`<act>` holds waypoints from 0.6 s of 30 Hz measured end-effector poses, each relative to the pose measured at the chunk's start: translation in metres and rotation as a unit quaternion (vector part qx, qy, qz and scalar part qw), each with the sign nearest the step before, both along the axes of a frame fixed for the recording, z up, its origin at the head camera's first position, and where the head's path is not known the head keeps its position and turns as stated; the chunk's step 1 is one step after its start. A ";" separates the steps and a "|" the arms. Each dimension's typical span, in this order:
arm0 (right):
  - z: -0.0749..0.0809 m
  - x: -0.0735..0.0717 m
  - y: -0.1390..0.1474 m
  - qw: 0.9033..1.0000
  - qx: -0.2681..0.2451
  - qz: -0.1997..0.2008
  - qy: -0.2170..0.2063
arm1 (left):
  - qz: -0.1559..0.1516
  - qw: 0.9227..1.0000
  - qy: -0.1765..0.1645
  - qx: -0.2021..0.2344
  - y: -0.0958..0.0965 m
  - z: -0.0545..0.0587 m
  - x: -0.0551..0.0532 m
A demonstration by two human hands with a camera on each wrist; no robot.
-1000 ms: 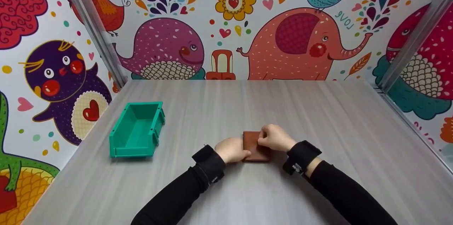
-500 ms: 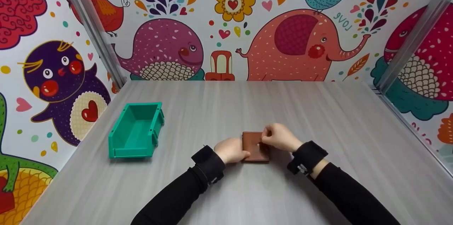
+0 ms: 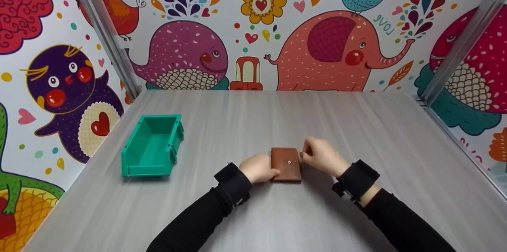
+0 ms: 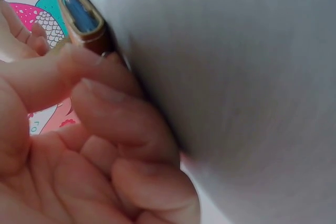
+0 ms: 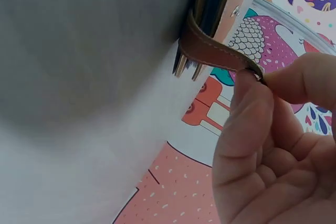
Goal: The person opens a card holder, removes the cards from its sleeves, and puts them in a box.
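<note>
A brown leather wallet (image 3: 284, 168) lies on the table, a small metal snap showing on its cover. My left hand (image 3: 258, 168) grips its left edge, thumb on top and fingers curled at the side. In the left wrist view the wallet's end (image 4: 94, 38) shows past those fingers. Between thumb and forefinger, my right hand (image 3: 324, 157) pinches the free end of the wallet's strap. The right wrist view has this stitched strap (image 5: 215, 53) lifted off the cover, its other end still joined to the wallet's side.
A green plastic bin (image 3: 152, 147) stands on the left of the grey table (image 3: 245, 125), with nothing seen inside. Walls printed with cartoon animals (image 3: 328, 54) rise at the back and both sides.
My right hand has moved to the right, pulling the strap off the wallet's cover, and the snap has come into view. The left hand has stayed in place on the wallet.
</note>
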State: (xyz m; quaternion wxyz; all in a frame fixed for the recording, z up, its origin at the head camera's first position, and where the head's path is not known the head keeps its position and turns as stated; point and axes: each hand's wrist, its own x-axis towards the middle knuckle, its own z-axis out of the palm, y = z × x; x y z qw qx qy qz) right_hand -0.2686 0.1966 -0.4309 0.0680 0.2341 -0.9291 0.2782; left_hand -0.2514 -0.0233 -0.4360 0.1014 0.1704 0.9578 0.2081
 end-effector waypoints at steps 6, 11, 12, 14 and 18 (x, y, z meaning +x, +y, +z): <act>-0.001 0.001 0.006 0.999 0.002 0.018 0.032 | 0.006 1.000 -0.011 0.004 0.000 -0.001 -0.001; 0.000 0.002 0.011 0.999 0.012 0.033 0.036 | 0.007 1.000 -0.012 0.003 0.000 -0.002 -0.001; 0.000 0.002 0.012 0.999 0.013 0.033 0.035 | 0.007 1.000 -0.012 0.004 0.000 -0.001 -0.001; 0.000 0.003 0.015 0.999 0.018 0.030 0.036 | 0.007 1.000 -0.012 0.005 0.000 -0.001 -0.001; -0.002 0.004 0.020 0.999 0.027 0.024 0.039 | 0.005 1.000 -0.010 0.007 0.000 -0.001 0.000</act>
